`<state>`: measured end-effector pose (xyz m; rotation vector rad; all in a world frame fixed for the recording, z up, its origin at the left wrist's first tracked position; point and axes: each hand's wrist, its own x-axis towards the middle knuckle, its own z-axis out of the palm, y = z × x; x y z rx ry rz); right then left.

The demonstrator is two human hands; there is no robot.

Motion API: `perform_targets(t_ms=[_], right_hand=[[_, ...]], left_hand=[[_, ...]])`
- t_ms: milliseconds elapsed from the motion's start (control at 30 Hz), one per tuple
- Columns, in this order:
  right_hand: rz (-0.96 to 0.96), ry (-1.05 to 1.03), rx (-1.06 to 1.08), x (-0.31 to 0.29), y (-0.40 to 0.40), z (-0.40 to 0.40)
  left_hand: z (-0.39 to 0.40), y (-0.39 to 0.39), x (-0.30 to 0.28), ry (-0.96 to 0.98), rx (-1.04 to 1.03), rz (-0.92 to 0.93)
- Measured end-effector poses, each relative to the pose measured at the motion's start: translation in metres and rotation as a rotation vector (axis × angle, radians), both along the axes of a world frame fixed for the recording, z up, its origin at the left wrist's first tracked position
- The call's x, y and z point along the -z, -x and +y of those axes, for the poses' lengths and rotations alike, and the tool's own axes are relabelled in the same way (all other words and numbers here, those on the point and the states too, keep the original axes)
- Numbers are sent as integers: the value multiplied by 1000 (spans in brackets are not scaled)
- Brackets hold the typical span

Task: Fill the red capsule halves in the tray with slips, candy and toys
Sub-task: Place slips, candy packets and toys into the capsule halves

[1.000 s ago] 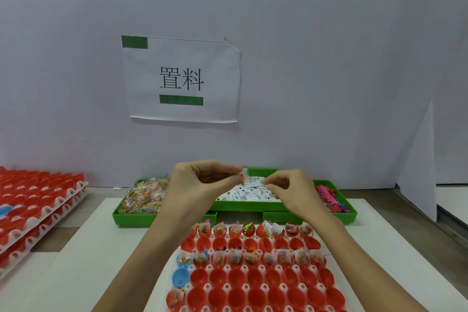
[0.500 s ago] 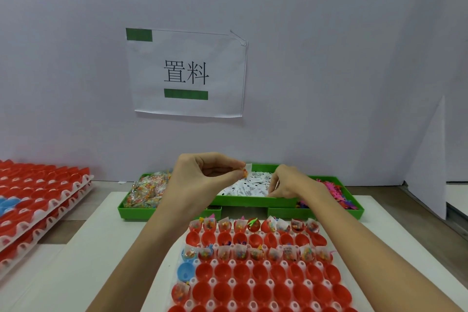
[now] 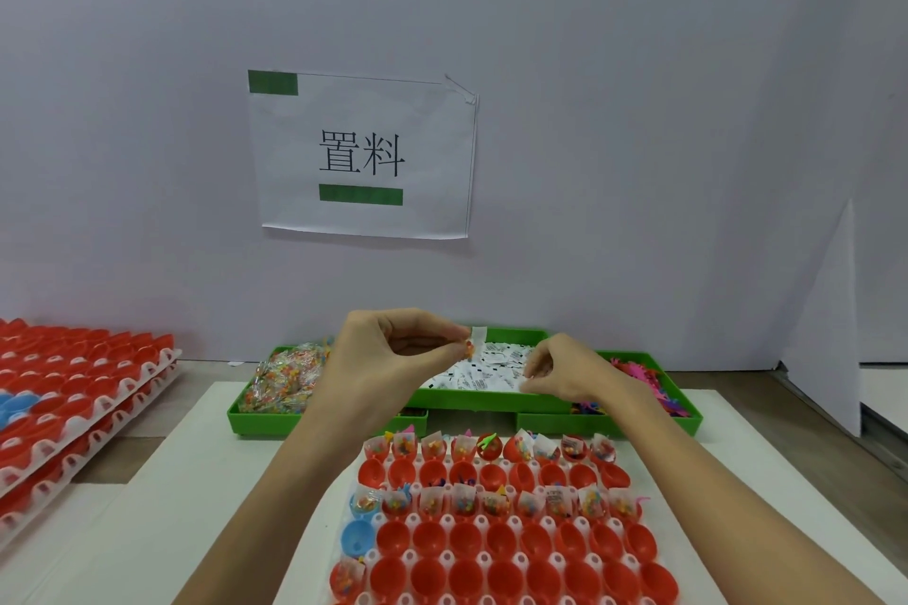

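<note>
Left hand (image 3: 393, 354) pinches a clear candy packet (image 3: 472, 343) (multicoloured); right hand (image 3: 565, 371) apparently pinches slips (image 3: 484, 371).

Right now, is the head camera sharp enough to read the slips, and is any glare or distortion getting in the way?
Head view: even, soft light with no glare; the wall sign reads clearly, but print on the slips is too small to read; wide-angle bending shows at the edges, as on the stacked trays.

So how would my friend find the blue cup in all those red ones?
Start at the white tray of round red plastic capsule halves nearest the person. Go to its left edge, fourth row from the far end. There sits the round blue plastic capsule half, empty, the only fully visible blue one there.
</note>
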<state>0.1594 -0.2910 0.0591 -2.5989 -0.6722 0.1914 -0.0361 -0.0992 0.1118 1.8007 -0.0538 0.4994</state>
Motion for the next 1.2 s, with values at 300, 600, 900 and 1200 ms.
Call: perform_targets(t_ms=[300, 600, 900, 1200], right_hand=[[58, 148, -8, -3, -9, 15], [-38, -351, 57, -4, 11, -3], [124, -1082, 4, -35, 101, -15], [148, -1133, -31, -50, 138, -6]], left_hand=[[1, 1, -2, -20, -4, -6], [3, -2, 2, -30, -11, 7], [-8, -4, 9, 72, 7, 10], [-15, 0, 4, 202, 117, 45]])
